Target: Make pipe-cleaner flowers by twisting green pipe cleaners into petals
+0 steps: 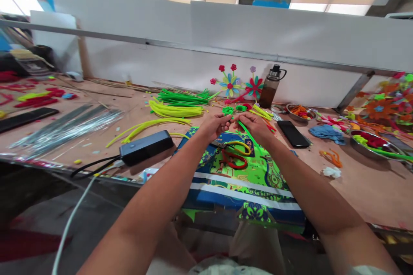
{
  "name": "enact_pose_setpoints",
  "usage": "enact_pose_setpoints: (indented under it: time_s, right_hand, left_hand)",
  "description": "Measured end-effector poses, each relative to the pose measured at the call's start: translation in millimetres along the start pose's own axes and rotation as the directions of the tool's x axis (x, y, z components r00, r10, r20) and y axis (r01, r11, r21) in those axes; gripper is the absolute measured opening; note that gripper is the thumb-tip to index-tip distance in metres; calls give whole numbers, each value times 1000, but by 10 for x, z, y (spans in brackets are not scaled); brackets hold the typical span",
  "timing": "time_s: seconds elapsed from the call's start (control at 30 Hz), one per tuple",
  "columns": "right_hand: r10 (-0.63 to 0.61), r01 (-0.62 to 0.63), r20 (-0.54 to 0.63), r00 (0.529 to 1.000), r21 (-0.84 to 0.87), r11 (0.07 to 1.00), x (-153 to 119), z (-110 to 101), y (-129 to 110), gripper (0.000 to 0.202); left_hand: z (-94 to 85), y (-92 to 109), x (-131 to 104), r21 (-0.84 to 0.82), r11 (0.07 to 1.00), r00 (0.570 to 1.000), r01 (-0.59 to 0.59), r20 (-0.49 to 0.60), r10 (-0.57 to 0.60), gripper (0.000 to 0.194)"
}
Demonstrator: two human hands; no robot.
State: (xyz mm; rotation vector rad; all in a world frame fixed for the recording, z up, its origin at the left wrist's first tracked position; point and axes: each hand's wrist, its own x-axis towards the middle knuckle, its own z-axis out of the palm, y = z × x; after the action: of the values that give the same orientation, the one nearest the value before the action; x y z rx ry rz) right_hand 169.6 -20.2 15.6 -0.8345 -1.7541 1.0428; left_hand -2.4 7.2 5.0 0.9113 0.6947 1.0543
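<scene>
Both my hands meet above a green and blue patterned mat. The fingers of my right hand close on a fuzzy green pipe cleaner, whose tail slants down below the palm. Close by, my left hand is pinched at the fingertips, at the edge of a small curled green pipe-cleaner piece. Whether the curl joins the strand is too small to tell. Under the hands lie scissors with red and yellow handles.
Bundles of green pipe cleaners and yellow pipe cleaners lie behind left, near a black power bank. A bottle, a phone, a metal bowl and a blue cloth stand or lie to the right.
</scene>
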Motion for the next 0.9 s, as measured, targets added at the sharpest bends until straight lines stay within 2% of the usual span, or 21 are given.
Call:
enact_pose_setpoints:
  time_s: [0.07,0.13,0.27,0.47,0.73,0.83,0.9]
  right_hand:
    - [15,-20,74,997,64,998,-2,-49,5,30]
    - [19,-23,109,994,41,999,-5,-83,15,29]
    - [2,5,106,994,-69,998,-2,-98,23,28]
    - [-41,54,121,992,-107,993,3,-76,3,28]
    - [-35,55,61,998,-359,932,3,-165,14,14]
    - [-8,33,59,998,-429,903,-2,-168,-46,9]
    - [9,17,54,999,-457,889,-8,-158,-90,6]
  left_hand:
    - [5,15,-3,-24,999,999,31,14,-31,10]
    - [5,18,-3,-30,999,999,32,15,-31,10]
    - [2,13,-6,-3,999,999,44,10,-44,15]
    - [16,-4,-2,34,997,997,70,19,-71,16]
    - [49,-42,-18,85,995,990,-56,135,44,21]
    - [44,-16,-56,181,978,982,-108,174,76,29]
    - [36,-1,-78,290,938,968,-191,217,130,33]
